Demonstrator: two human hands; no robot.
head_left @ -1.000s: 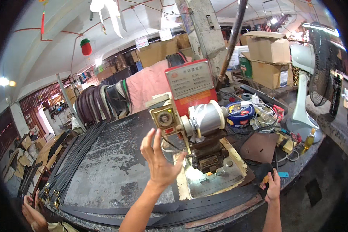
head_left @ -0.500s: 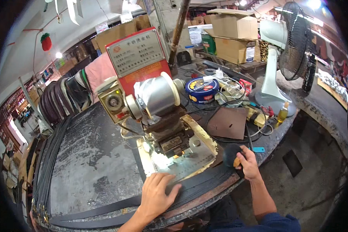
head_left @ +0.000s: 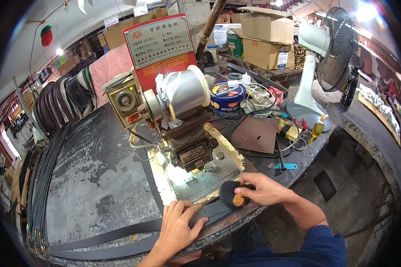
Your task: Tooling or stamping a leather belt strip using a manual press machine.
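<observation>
I have the right hand (head_left: pixel 263 189) clamped on a black pad (head_left: pixel 227 196), thumb and fingers closed around its orange-brown part; the pad sits at the front edge of the bench (head_left: pixel 89 178), on or just above the dark straps (head_left: pixel 133 230), I cannot tell which. My left hand (head_left: pixel 178 224) lies on the straps along that same edge, near the machine's (head_left: pixel 194 158) base, fingers slightly bent, thumb spread apart from them. The straps run toward the bench's front left corner. For writing, I see a metal plate (head_left: pixel 160 42) with dark Chinese characters and smaller Latin letters on a red panel (head_left: pixel 169 67), and pale lettering on a blue tin (head_left: pixel 227 106) toward the far right.
</observation>
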